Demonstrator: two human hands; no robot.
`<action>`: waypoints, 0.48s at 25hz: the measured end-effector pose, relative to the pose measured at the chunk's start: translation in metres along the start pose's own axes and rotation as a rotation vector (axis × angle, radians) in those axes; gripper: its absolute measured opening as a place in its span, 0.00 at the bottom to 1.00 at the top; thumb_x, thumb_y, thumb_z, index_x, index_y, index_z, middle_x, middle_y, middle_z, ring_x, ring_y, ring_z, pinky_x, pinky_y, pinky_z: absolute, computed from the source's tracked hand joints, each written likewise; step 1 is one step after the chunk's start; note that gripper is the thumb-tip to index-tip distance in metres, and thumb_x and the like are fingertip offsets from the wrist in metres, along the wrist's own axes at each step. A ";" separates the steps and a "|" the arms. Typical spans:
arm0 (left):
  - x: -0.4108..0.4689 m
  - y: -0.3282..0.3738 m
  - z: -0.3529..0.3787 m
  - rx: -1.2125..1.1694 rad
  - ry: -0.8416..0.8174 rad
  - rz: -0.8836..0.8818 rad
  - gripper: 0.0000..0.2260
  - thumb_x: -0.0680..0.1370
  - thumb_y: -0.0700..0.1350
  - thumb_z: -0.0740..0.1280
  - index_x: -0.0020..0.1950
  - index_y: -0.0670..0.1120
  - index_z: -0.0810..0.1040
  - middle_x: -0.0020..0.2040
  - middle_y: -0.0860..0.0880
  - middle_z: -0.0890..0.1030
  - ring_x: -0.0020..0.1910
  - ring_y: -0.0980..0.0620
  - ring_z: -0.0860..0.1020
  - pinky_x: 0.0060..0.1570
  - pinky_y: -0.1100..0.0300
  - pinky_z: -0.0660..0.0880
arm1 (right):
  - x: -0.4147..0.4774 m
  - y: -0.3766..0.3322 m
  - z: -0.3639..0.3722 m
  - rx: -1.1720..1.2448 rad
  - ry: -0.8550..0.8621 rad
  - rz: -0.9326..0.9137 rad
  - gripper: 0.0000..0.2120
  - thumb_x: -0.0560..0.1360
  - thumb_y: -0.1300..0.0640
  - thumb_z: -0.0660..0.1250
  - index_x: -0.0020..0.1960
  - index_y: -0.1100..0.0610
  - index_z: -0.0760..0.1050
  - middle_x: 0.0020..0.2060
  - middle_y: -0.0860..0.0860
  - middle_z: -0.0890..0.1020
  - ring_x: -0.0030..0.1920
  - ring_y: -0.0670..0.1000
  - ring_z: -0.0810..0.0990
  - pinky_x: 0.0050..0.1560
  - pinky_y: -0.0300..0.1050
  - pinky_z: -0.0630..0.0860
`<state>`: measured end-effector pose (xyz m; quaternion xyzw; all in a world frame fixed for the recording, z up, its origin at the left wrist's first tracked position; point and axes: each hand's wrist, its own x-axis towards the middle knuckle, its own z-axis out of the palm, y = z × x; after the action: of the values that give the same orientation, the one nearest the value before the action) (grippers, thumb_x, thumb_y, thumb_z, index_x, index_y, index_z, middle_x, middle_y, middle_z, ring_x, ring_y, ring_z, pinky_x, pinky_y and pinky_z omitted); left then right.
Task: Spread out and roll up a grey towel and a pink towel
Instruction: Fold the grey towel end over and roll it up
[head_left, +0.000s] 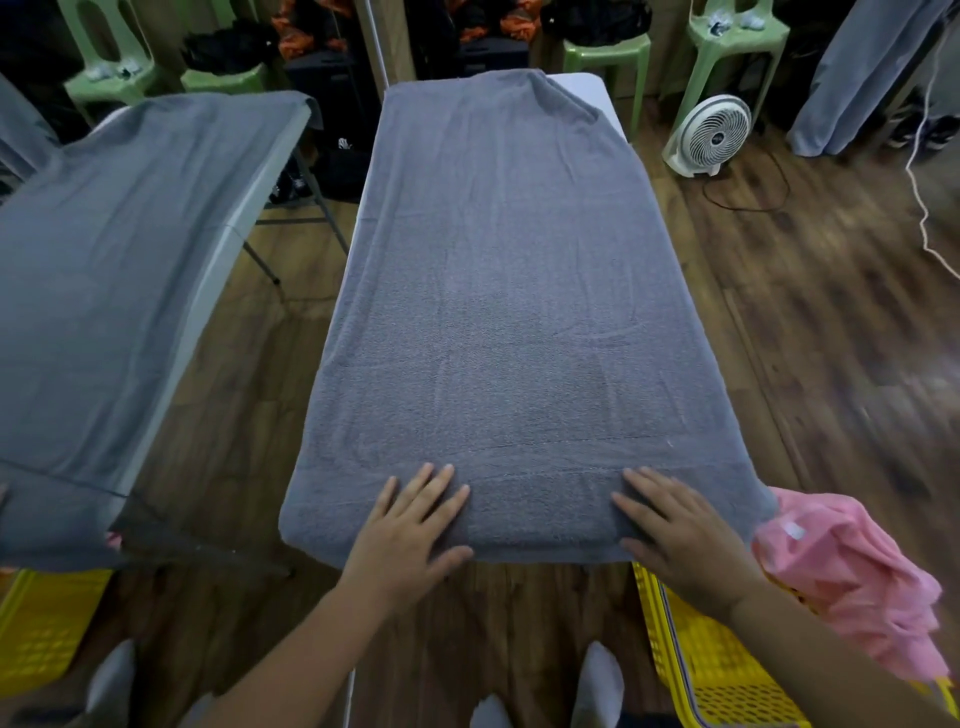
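Grey towel (509, 291) lies spread full length on the table (587, 83), covering nearly all of it. Left hand (410, 525) and right hand (680, 535) press flat on its near folded edge, fingers splayed, each grip wide open and holding nothing, likely pinning the hem to start the roll. Pink towel (852, 577) waits crumpled over a yellow basket (691, 670), partly cut off.

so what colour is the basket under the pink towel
Yellow basket, clearest in the head view, beneath the pink towel.
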<state>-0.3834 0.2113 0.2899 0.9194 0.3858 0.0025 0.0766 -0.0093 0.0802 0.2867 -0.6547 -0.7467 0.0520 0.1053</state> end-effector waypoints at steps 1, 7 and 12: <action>0.000 0.005 0.003 0.006 0.019 0.002 0.28 0.82 0.66 0.51 0.79 0.56 0.61 0.81 0.52 0.59 0.81 0.50 0.54 0.75 0.40 0.56 | 0.005 -0.007 0.003 0.020 0.004 -0.023 0.23 0.79 0.42 0.59 0.68 0.52 0.75 0.72 0.52 0.72 0.73 0.55 0.69 0.70 0.55 0.67; 0.005 0.002 0.003 0.030 0.147 0.048 0.19 0.84 0.57 0.56 0.73 0.57 0.72 0.76 0.52 0.70 0.75 0.46 0.68 0.70 0.41 0.68 | 0.021 -0.014 -0.010 0.053 0.084 -0.113 0.12 0.79 0.49 0.60 0.47 0.52 0.82 0.59 0.51 0.82 0.58 0.55 0.79 0.54 0.53 0.79; 0.038 -0.019 -0.024 -0.031 0.237 0.036 0.10 0.80 0.56 0.63 0.56 0.57 0.82 0.54 0.54 0.80 0.53 0.48 0.75 0.48 0.52 0.70 | 0.064 0.001 -0.028 0.042 0.030 -0.026 0.10 0.79 0.48 0.61 0.45 0.50 0.78 0.47 0.46 0.78 0.49 0.51 0.73 0.46 0.45 0.76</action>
<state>-0.3713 0.2547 0.3086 0.9181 0.3755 0.1185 0.0445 -0.0101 0.1415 0.3193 -0.6432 -0.7523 0.0565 0.1312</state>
